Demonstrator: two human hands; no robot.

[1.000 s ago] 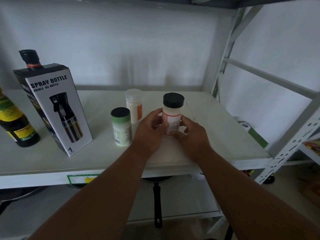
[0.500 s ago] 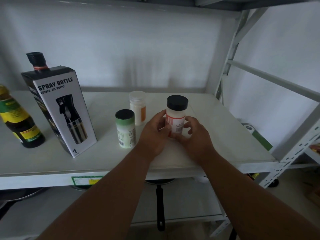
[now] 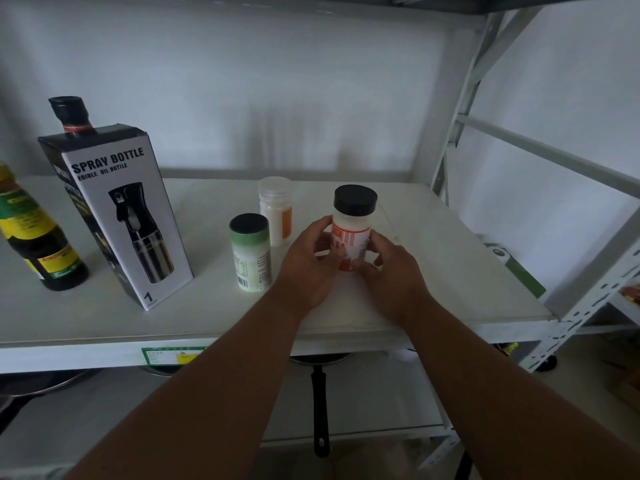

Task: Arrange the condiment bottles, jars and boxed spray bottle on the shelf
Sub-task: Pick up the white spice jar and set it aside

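A white jar with a black lid and red-orange label stands upright on the white shelf, right of centre. My left hand and my right hand both grip its lower half from either side. Just left stands a green-labelled jar with a black lid. Behind that is a white jar with a clear lid and orange label. The boxed spray bottle stands upright at the left, with a dark bottle's neck showing behind it. A dark bottle with a yellow-green label is at the far left edge.
The shelf's grey metal upright and diagonal brace rise at the right rear. Below the shelf a lower level holds a pan with a black handle. A green and white package lies beyond the shelf's right edge.
Both hands have kept hold of the black-lidded jar and turned it, so the barcode side gave way to the red-striped label. The view shifted slightly.
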